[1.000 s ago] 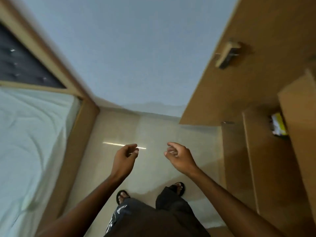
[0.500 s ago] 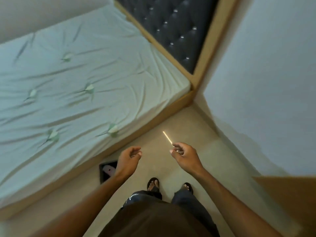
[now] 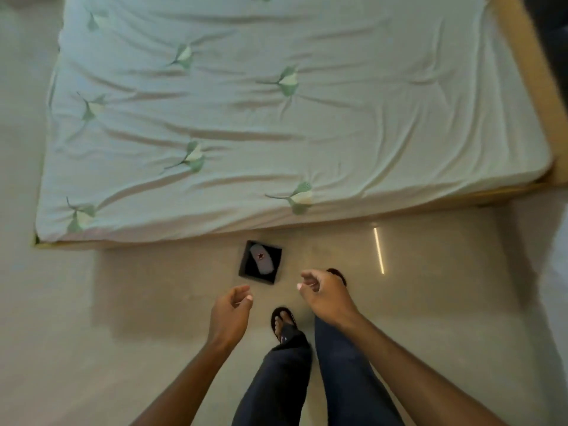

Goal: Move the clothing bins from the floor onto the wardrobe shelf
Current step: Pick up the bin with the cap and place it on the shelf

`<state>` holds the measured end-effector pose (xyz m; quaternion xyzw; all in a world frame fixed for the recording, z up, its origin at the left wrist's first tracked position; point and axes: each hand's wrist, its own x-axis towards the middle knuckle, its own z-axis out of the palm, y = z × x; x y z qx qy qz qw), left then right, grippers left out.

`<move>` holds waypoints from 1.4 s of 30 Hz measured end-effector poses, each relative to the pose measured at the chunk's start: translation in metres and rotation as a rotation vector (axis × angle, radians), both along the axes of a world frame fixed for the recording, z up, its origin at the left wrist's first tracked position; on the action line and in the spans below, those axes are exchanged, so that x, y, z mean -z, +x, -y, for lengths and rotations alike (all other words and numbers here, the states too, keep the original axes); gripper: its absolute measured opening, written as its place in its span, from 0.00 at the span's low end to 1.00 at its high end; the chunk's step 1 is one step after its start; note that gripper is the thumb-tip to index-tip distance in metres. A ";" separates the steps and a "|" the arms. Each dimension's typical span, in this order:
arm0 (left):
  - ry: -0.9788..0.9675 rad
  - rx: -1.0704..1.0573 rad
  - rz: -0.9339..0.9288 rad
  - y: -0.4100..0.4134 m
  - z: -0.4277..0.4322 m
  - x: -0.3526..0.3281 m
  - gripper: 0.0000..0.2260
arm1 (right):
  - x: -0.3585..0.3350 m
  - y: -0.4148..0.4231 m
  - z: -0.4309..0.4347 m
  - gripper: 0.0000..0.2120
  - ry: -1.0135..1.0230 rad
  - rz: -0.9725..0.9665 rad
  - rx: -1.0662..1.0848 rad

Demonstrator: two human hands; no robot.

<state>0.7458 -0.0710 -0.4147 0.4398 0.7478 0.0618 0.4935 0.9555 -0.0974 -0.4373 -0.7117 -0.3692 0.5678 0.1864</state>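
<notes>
A small black square bin [image 3: 246, 265] sits on the floor just in front of the bed, with a folded grey garment bearing a red mark [image 3: 261, 259] inside it. My left hand [image 3: 230, 315] hovers below and slightly left of the bin, fingers loosely curled, holding nothing. To the bin's lower right, my right hand [image 3: 325, 295] is also loosely curled and empty. Neither hand touches the bin. The wardrobe is out of view.
A wide bed [image 3: 276, 118] with a pale leaf-print sheet fills the upper frame, its wooden frame [image 3: 528, 72] along the right. Beige floor tiles [image 3: 123, 333] lie around my sandalled feet [image 3: 281, 321]. A thin light streak [image 3: 378, 250] reflects on the floor.
My view has swung from the wardrobe and wall round to the bed. The bin now lies just ahead of my hands, which stay raised and empty.
</notes>
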 end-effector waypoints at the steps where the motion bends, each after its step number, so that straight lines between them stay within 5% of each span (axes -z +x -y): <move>1: -0.024 0.011 -0.017 -0.004 -0.005 0.016 0.11 | 0.020 -0.006 -0.009 0.19 -0.018 0.007 -0.035; 11: -0.167 0.099 -0.124 -0.062 -0.052 0.266 0.07 | 0.273 -0.071 -0.048 0.16 -0.183 0.052 -0.165; 23: -0.285 0.480 -0.409 -0.100 -0.126 0.502 0.27 | 0.487 -0.150 -0.060 0.29 -0.269 0.120 -0.258; 27: -0.226 0.527 -0.283 -0.094 -0.135 0.514 0.15 | 0.503 -0.155 -0.066 0.27 -0.290 0.158 -0.255; 31: -0.255 0.724 -0.316 -0.095 -0.126 0.486 0.16 | 0.478 -0.139 -0.055 0.27 -0.323 0.179 -0.155; 42: -0.372 0.965 -0.276 -0.018 -0.075 0.277 0.16 | 0.269 -0.036 0.023 0.27 -0.316 0.189 -0.142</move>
